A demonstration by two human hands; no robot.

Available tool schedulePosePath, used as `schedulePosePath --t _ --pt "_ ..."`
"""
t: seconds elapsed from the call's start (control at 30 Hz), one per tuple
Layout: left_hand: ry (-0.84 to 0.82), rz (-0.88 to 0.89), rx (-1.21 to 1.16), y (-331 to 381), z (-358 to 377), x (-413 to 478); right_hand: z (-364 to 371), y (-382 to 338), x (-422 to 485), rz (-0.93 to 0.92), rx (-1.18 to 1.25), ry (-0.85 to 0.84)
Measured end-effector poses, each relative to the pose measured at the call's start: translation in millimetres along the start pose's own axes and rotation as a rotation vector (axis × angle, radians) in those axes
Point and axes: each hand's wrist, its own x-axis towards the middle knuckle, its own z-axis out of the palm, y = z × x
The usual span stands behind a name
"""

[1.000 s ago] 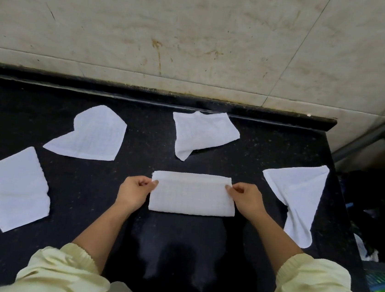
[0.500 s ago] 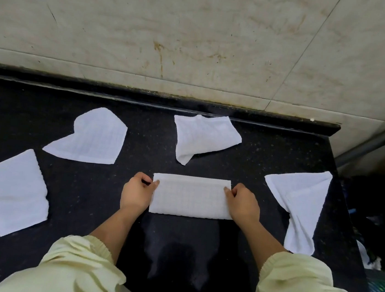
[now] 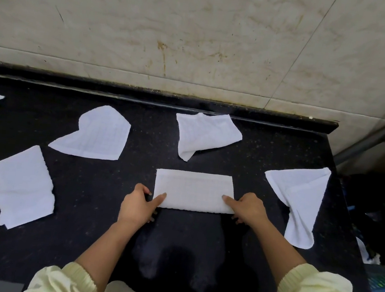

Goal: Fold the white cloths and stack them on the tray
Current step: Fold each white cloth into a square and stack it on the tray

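Six white cloths lie on a black counter (image 3: 80, 234) as a person works on the middle one, the folded cloth (image 3: 193, 189), doubled into a neat strip near the front edge. The left hand (image 3: 138, 205) and right hand (image 3: 249, 208) each set a forefinger on a near corner, the other fingers curled; whether either corner is pinched cannot be told. Five loose cloths (image 3: 96, 135) lie rumpled around it, unfolded. No tray is in view and nothing is stacked, so the job looks barely begun
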Motion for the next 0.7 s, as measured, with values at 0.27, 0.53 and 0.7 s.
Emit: schedulePosePath --t 0.27,0.53,0.7 --pt "-0.034 -0.18 -0.323 1.7 3.9 -3.9 6.3 -1.3 -12.9 0.16 0.501 -0.047" --pt "-0.255 -0.2 -0.251 -17.5 -10.3 -24.8 2.6 19.4 -30.7 0.207 0.582 -0.176" --pt "-0.284 -0.173 -0.091 -19.0 -12.9 -29.0 4.2 22.6 -36.1 0.221 0.636 -0.117"
